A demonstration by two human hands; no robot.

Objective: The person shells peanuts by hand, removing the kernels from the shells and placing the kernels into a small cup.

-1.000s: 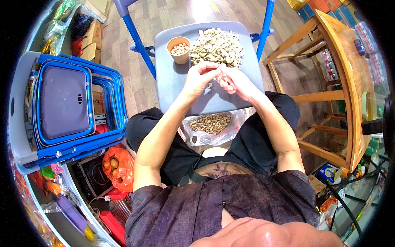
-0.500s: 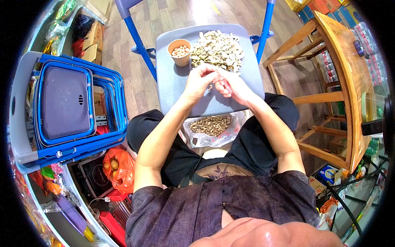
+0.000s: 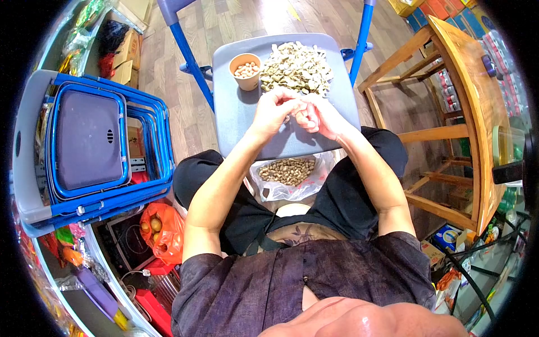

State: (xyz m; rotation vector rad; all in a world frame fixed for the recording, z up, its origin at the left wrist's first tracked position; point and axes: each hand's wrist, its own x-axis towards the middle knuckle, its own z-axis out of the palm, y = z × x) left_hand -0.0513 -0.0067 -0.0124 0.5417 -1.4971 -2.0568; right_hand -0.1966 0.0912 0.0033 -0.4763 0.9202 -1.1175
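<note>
My left hand (image 3: 275,115) and my right hand (image 3: 321,117) meet over the near half of the grey chair seat (image 3: 241,126). Both are closed, with thumbs and fingertips pinched together. A small pale piece, looking like a peanut (image 3: 287,119), peeps out under my left fingers; whatever lies between the fingertips is hidden. Just beyond my hands spreads a heap of peanut shells (image 3: 297,67). Left of the heap stands a tan paper cup (image 3: 247,82) with shelled peanuts (image 3: 246,69) in it. Below the seat's near edge, a clear plastic bag (image 3: 269,192) holds unshelled peanuts (image 3: 287,171).
Folded blue-framed chairs (image 3: 92,140) lean at the left, above an orange bag (image 3: 168,238) of round produce. A wooden table (image 3: 466,112) stands on the right. My legs (image 3: 359,185) flank the plastic bag. Blue chair legs (image 3: 188,50) rise beyond the seat.
My right hand has shifted slightly right and turned, its fingers bending differently against my left fingertips. My left hand stays nearly in place. The cup, shell heap and bag are unchanged.
</note>
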